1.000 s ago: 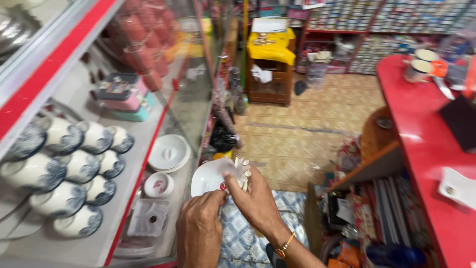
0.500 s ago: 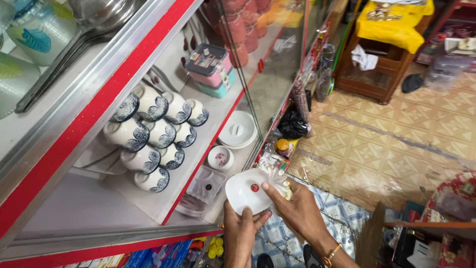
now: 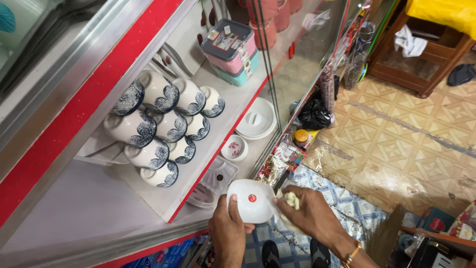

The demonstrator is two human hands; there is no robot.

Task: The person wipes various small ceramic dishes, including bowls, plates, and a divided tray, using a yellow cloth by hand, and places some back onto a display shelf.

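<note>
- the left hand [image 3: 229, 233] comes up from the bottom middle of the frame, its grip closed on the near edge of a white dish [image 3: 251, 200], thumb lying on the dish's surface.
- the white dish sits low in the middle of the frame, held in the air just in front of the shelf edge; it has a small round red sticker on it.
- the right hand [image 3: 310, 212] is just right of the dish, its grip closed on a pale crumpled cloth [image 3: 290, 202] that is pressed against the dish's right edge.
- a gold bracelet [image 3: 353, 253] is on the right wrist, at the lower right.
- left of the middle, white mugs with dark blue flower prints [image 3: 163, 126] lie stacked on their sides on the white shelf [image 3: 74, 203], which has a red front edge.
- just above the held dish, a small clear tray [image 3: 220, 176] and a small white bowl with a red pattern [image 3: 234, 147] sit on a lower shelf.
- further up in the middle lies a white round lid [image 3: 257, 119].
- at the top middle, a pink and teal stack of boxes [image 3: 234, 52] stands behind the glass.
- a black bag [image 3: 313, 114] lies on the patterned tile floor [image 3: 396, 144], right of the middle.
- black sandals [image 3: 292, 253] show at the bottom edge on a blue patterned mat.
</note>
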